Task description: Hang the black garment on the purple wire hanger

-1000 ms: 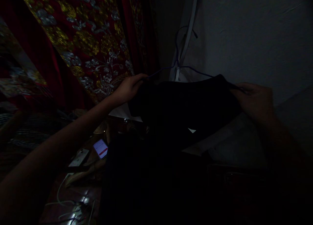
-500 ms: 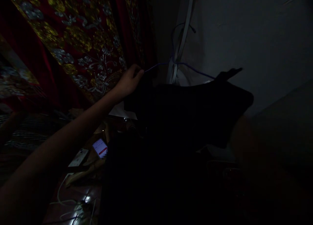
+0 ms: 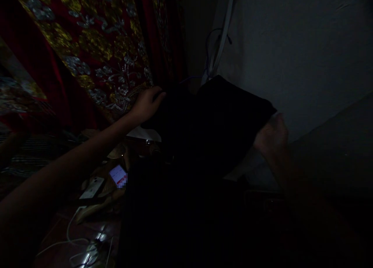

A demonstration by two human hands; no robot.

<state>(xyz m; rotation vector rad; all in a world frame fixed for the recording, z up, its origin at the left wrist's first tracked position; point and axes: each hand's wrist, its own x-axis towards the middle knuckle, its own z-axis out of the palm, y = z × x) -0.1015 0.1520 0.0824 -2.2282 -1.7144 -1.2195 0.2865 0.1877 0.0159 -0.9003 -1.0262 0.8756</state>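
Note:
A very dark black shirt [image 3: 215,124] hangs on a thin blue-purple hanger [image 3: 190,78], whose hook loops beside a pale strip at the wall corner. My left hand [image 3: 148,102] is closed at the shirt's left shoulder, pinching cloth near the hanger's end. At the shirt's right edge my right hand [image 3: 272,137], slightly blurred, grips the cloth with its fingers pointing up. The cloth there is raised and covers the hanger's right arm. Darkness hides the shirt's folds and lower edge.
A red curtain [image 3: 96,42] with gold and silver flowers hangs at left; a grey wall [image 3: 305,58] stands at right. Below left, a lit phone [image 3: 118,175], a second phone [image 3: 92,188], white cables [image 3: 68,231] and another person's limbs show near the shiny floor.
My right hand left the shirt's shoulder, dropped lower, and now holds its right edge. The right part of the shirt has shifted over the hanger arm. My left hand stays at the left shoulder.

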